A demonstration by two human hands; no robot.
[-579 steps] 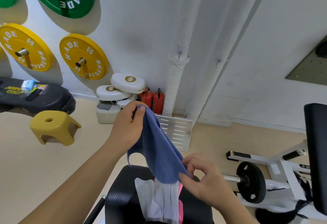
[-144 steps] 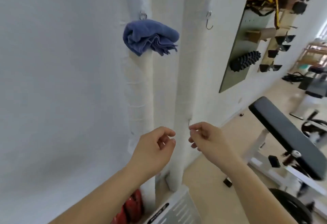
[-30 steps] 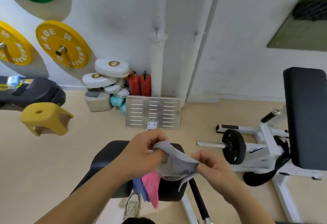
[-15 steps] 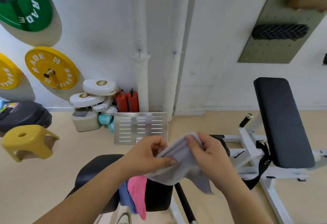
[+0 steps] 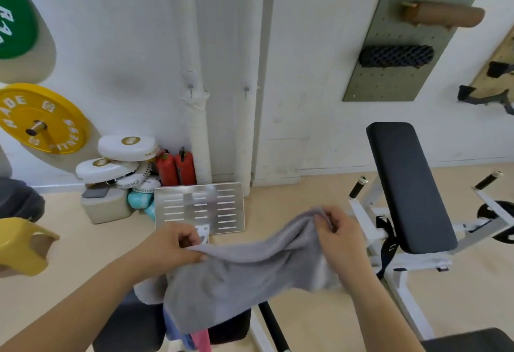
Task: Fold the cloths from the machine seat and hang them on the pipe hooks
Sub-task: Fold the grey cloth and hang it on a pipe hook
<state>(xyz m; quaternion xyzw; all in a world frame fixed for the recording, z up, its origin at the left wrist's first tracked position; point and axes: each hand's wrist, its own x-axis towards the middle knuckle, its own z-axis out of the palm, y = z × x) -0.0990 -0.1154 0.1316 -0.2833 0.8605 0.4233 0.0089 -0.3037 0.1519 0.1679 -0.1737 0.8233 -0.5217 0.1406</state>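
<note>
Soft, even light is coming from upper left; the yellow plate is casting a dull shadow on the wall. Edges are bowing, and the grey cloth is smearing slightly.

yellow plate: white rim lettering, "ADE" up top and "NESS" lower down, first letters too angled to catch
green plate: just "RA" in white, rest is cut off at the edge
low white pad: "STARLIGH…" along the rim
pad beside it: looks like "AGAINST THE…", pretty blurry
top pad: gold logo and rim text, can't read either
</note>
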